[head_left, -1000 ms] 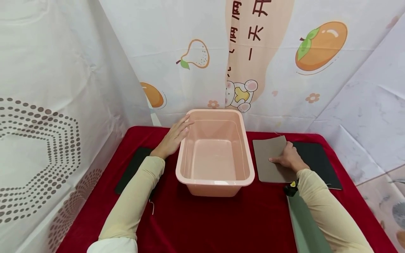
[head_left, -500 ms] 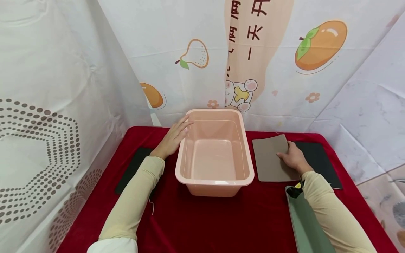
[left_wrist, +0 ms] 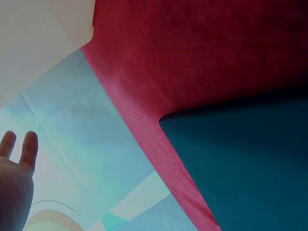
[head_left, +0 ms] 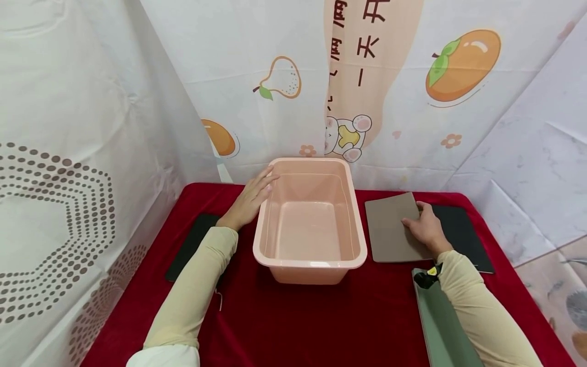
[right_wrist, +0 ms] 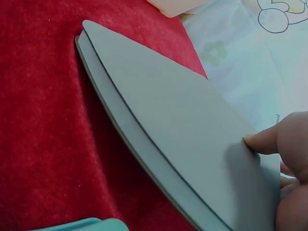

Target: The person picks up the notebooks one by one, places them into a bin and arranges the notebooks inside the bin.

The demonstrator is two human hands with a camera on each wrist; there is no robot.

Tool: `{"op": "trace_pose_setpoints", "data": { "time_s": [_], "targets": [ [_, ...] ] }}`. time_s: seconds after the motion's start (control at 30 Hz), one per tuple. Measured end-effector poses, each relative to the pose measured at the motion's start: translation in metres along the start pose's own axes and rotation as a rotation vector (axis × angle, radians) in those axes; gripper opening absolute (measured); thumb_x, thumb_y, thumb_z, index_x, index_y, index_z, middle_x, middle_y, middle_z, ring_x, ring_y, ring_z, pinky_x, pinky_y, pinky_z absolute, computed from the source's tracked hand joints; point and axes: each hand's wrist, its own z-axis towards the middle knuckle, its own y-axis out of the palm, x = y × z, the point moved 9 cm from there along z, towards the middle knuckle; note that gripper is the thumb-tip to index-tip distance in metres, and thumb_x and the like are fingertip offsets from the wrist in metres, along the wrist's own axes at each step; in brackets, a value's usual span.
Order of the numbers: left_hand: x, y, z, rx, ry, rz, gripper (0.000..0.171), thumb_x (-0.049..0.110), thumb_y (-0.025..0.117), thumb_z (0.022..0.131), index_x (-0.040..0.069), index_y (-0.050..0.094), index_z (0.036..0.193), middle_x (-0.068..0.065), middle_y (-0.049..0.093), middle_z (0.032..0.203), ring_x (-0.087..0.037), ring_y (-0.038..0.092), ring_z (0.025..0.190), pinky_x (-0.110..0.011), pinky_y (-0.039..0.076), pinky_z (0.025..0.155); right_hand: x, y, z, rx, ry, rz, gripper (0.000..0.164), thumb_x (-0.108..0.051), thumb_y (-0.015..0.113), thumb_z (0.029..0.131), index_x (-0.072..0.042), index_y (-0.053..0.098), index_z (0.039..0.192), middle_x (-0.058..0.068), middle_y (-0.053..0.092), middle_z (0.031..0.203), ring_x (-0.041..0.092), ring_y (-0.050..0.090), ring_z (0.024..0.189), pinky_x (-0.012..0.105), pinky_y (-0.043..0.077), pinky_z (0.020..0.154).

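My right hand [head_left: 427, 229] pinches the right edge of a brown notebook [head_left: 390, 232], thumb on the cover and fingers under the edge. In the right wrist view the notebook [right_wrist: 178, 125] appears greyish, its right side lifted and its page block showing between the covers. My left hand [head_left: 249, 201] lies with fingers extended at the left rim of a pink plastic basin [head_left: 309, 264]. Two fingers [left_wrist: 29, 149] of it show in the left wrist view. The basin holds nothing.
A black notebook [head_left: 463, 234] lies right of the brown one. A green notebook [head_left: 445, 316] lies under the right forearm. Another dark notebook [head_left: 194, 239] lies beside the left forearm. Red cloth [head_left: 316, 326] covers the table; a printed white curtain [head_left: 238, 56] hangs behind.
My right thumb has drawn back toward the notebook's right edge, and the hand now pinches that edge, which has risen slightly. The left hand and the basin stay put.
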Motion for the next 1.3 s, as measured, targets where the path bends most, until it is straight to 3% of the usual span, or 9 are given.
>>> {"op": "trace_pose_setpoints", "data": {
  "time_s": [0.3,0.67,0.97,1.13,1.3],
  "targets": [
    [0.000,0.000,0.001,0.008,-0.001,-0.014,0.050,0.044,0.030,0.110,0.026,0.045,0.154,0.011,0.020,0.171,-0.022,0.020,0.159,-0.055,0.017,0.125,-0.004,-0.011,-0.002,0.084,-0.020,0.002,0.067,-0.020,0.056,0.103,0.008,0.027,0.156,0.041,0.051,0.139,0.052,0.055,0.123,0.063,0.046,0.102],
    [0.001,0.000,0.001,0.015,0.005,-0.017,0.048,0.041,0.031,0.111,0.028,0.045,0.154,0.012,0.019,0.171,-0.023,0.021,0.158,-0.054,0.019,0.125,-0.011,-0.023,-0.006,0.102,-0.009,0.069,0.065,-0.022,0.058,0.103,0.005,0.031,0.156,0.039,0.055,0.134,0.049,0.058,0.115,0.061,0.048,0.099],
    [-0.001,-0.001,0.001,0.010,0.003,-0.015,0.050,0.043,0.030,0.111,0.024,0.045,0.154,0.009,0.020,0.171,-0.022,0.021,0.159,-0.055,0.016,0.126,-0.016,-0.035,-0.004,0.142,0.011,0.105,0.066,-0.025,0.057,0.103,0.002,0.030,0.157,0.036,0.057,0.132,0.044,0.058,0.114,0.046,0.051,0.088],
    [-0.001,0.000,0.001,0.004,-0.004,-0.015,0.049,0.043,0.030,0.111,0.025,0.046,0.154,0.011,0.020,0.171,-0.019,0.020,0.159,-0.054,0.015,0.126,-0.019,-0.041,-0.003,0.142,0.028,0.119,0.067,-0.026,0.058,0.103,0.002,0.030,0.158,0.036,0.056,0.134,0.043,0.058,0.114,0.044,0.051,0.087],
    [-0.001,0.000,0.001,0.002,-0.001,-0.013,0.050,0.044,0.030,0.110,0.023,0.047,0.153,0.011,0.020,0.171,-0.020,0.020,0.159,-0.055,0.015,0.126,-0.026,-0.047,-0.002,0.158,0.017,0.136,0.065,-0.025,0.057,0.103,0.000,0.032,0.157,0.034,0.057,0.133,0.039,0.059,0.111,0.029,0.049,0.080]
  ]
}}
